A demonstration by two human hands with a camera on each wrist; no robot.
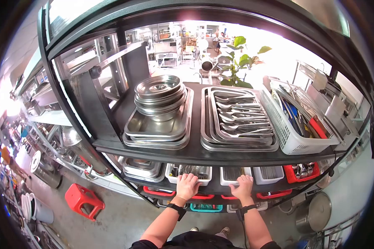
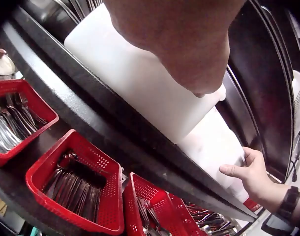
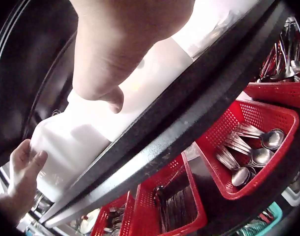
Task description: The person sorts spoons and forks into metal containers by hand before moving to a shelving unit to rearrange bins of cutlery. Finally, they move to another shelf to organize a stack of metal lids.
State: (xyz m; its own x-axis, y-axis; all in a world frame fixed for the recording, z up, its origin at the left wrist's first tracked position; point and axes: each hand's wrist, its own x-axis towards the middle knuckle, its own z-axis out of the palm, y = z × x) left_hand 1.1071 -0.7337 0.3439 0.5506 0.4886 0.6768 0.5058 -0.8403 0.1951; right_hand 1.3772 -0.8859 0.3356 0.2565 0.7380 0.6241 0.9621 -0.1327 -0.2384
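My left hand (image 1: 187,185) holds the front rim of a white plastic bin (image 1: 205,181) on the second shelf, fingers over the edge and thumb against the front wall. Slender metal utensils (image 1: 191,170) lie inside. To its right, my right hand (image 1: 242,187) grips the front rim of a similar white bin (image 1: 224,181), near its right corner. Thin dark cutlery (image 1: 234,172) fills that one. In the left wrist view the right thumb presses on the bin's front (image 2: 209,142). The right wrist view shows the left hand (image 3: 24,174) around the far bin's corner (image 3: 61,162).
Above stand stacked steel bowls (image 1: 160,93), a tray of spoons (image 1: 243,116) and a white basket of tools (image 1: 301,143). Another white bin (image 1: 270,180) and a red basket (image 1: 302,172) sit right. Red cutlery baskets (image 2: 76,187) line the shelf below. A red stool (image 1: 84,201) stands left.
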